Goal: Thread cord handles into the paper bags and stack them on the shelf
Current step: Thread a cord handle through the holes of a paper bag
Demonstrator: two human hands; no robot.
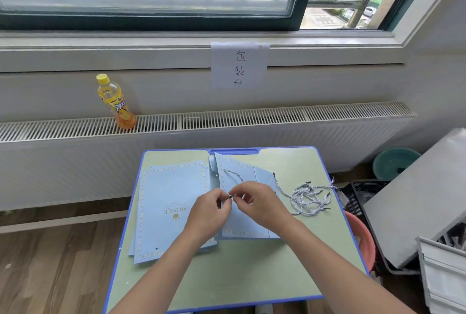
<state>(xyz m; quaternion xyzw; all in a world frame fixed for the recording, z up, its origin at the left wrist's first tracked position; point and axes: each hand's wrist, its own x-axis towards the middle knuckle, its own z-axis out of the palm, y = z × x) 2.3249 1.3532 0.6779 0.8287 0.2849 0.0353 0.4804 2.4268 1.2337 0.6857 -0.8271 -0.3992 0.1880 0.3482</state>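
A light blue paper bag lies flat in the middle of the small green desk. A striped cord handle loops over its upper part. My left hand and my right hand meet above the bag, both pinching the cord's black tip. A stack of flat blue bags printed "PRINCE" lies to the left. A loose pile of cords sits on the desk to the right.
A yellow drink bottle stands on the radiator cover at the back left. A paper sign hangs under the window. Right of the desk are a pink basin, a black crate, a teal basin and grey boards.
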